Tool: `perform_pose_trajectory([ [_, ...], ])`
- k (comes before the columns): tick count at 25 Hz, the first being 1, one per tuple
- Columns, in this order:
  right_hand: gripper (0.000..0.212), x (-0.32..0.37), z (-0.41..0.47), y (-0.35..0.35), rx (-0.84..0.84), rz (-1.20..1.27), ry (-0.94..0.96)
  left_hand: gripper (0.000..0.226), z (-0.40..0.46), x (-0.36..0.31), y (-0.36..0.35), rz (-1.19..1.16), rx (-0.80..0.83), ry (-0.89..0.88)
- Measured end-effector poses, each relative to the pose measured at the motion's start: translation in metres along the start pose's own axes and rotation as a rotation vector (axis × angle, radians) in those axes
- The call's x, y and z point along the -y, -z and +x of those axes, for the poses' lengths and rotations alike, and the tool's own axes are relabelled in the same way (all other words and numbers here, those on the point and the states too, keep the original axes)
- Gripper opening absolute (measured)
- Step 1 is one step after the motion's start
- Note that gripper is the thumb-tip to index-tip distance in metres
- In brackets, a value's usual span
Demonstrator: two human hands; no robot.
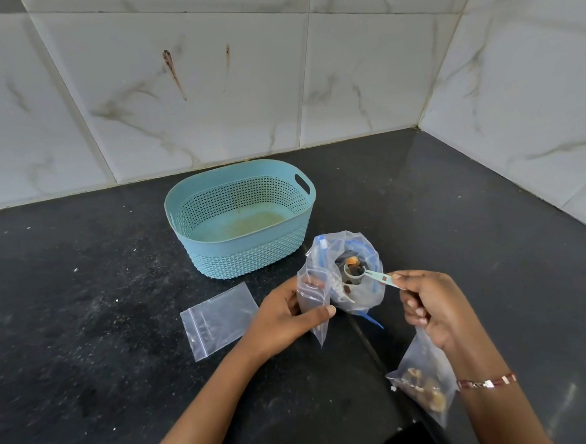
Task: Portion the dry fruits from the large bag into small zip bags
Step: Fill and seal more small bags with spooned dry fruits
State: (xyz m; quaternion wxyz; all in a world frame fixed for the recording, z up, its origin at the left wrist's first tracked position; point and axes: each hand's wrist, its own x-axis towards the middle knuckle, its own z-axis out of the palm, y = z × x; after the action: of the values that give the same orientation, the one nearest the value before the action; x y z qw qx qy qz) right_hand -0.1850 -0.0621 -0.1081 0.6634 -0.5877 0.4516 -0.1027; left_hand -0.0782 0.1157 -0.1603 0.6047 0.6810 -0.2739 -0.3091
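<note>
Dried fruit (351, 262) fills a small scoop (356, 273) over the large bag (347, 270), pinched by the right hand (427, 304), which also grips a filled bag (423, 382). The left hand (287, 316) clasps an empty zip bag (311, 298); another (218, 319) lies near a basket (241, 218).

Left hand (287, 316) curls closed with thumb extended, while right hand (427, 303) pinches, lower fingers apparently curled.

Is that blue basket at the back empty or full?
Empty: the blue basket holds no bags or fruit, and its bare floor shows only a yellowish stain.
</note>
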Motion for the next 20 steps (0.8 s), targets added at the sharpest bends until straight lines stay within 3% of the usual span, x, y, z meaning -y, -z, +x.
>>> perform_pose_trajectory([
  [5,0.018,0.005,-0.008,0.007,0.016,0.038,0.031,0.033,0.000,0.002,-0.001,0.013,-0.008,-0.024],
  [11,0.017,0.017,-0.034,-0.002,0.072,-0.023,0.227,0.033,0.001,0.002,-0.002,0.035,-0.001,-0.038],
  [13,0.018,0.010,-0.039,-0.014,0.032,-0.286,0.418,0.035,0.000,0.002,-0.002,0.025,0.001,-0.045],
  [16,0.022,-0.007,-0.044,-0.031,-0.108,-0.784,0.899,0.037,0.001,0.005,-0.003,0.039,-0.019,-0.083],
  [20,0.028,-0.019,-0.036,-0.028,-0.202,-0.976,1.223,0.041,0.002,0.009,-0.003,0.047,-0.050,-0.091],
])
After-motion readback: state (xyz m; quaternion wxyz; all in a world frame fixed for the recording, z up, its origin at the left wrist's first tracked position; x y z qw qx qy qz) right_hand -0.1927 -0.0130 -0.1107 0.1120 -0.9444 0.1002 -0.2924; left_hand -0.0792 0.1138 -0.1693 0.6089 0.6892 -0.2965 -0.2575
